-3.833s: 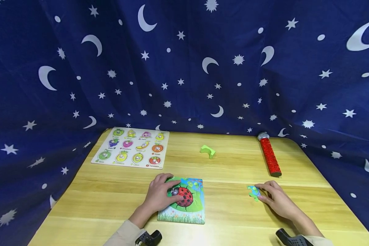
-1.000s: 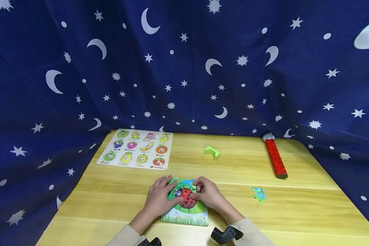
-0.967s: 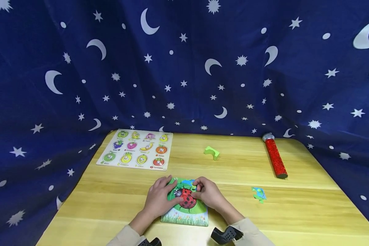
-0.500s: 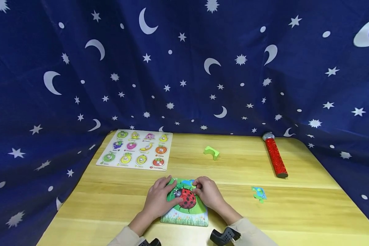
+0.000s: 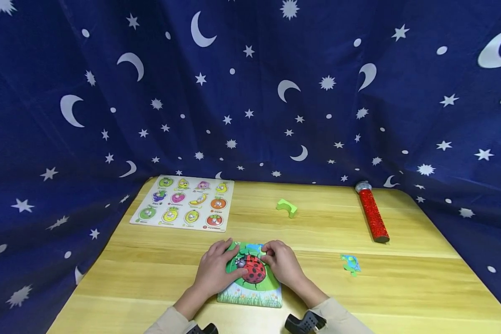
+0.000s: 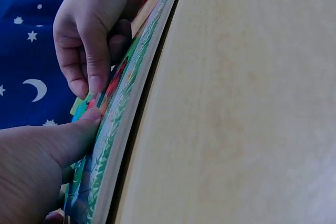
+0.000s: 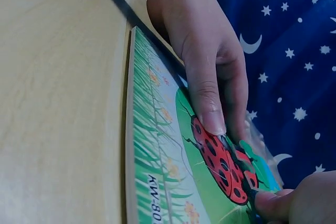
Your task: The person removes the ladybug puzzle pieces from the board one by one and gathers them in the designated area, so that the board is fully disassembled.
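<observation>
In the head view, a ladybug jigsaw puzzle point(image 5: 250, 298) in a flat tray lies in front of me. My left hand point(image 5: 218, 271) holds it by the left side, thumb on the ladybug and fingers along the far left edge. My right hand point(image 5: 285, 264) is at the upper right corner, thumb and fingers pinching a puzzle piece there, mostly hidden by them. The right wrist view shows a red and green piece point(image 7: 257, 162) standing proud along the ladybug's upper edge, between both thumbs. A loose blue and green puzzle piece point(image 5: 350, 264) lies to the right.
Farther back left lies a fruit peg board point(image 5: 179, 222). A small green arch block point(image 5: 286, 207) sits behind the puzzle, and a red glittery toy microphone point(image 5: 373, 213) lies at the right. A dark blue star-patterned cloth point(image 5: 250, 93) hangs around the table.
My right hand has come from the right side of the table to the puzzle's upper right corner. Over the last second, the ladybug's upper part has shifted slightly; my left hand stays put.
</observation>
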Action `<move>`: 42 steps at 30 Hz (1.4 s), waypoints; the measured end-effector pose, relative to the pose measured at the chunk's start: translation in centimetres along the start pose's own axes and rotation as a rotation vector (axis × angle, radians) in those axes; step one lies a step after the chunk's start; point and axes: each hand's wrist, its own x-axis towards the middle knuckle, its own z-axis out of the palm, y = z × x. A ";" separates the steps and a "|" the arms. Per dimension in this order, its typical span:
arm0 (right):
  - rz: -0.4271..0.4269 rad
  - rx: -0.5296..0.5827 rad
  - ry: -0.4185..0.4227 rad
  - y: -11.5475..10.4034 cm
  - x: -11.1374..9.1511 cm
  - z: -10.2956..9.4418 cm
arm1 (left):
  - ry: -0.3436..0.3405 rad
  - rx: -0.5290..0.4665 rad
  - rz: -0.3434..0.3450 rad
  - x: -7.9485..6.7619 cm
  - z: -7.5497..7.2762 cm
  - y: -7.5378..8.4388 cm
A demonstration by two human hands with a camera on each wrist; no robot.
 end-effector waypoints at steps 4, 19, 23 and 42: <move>0.065 0.099 -0.033 0.2 -0.3 -1.0 | -0.009 0.003 -0.002 0.0 0.2 0.0; 0.146 -0.176 0.085 6.9 -4.9 -11.7 | 0.012 0.002 0.010 -0.1 0.1 -0.3; 0.215 -0.220 0.099 8.6 -5.9 -14.6 | 0.010 0.006 0.009 0.0 0.0 -0.2; 0.037 -0.261 0.089 10.5 -5.2 -12.9 | 0.003 -0.009 0.017 -0.3 -0.3 0.1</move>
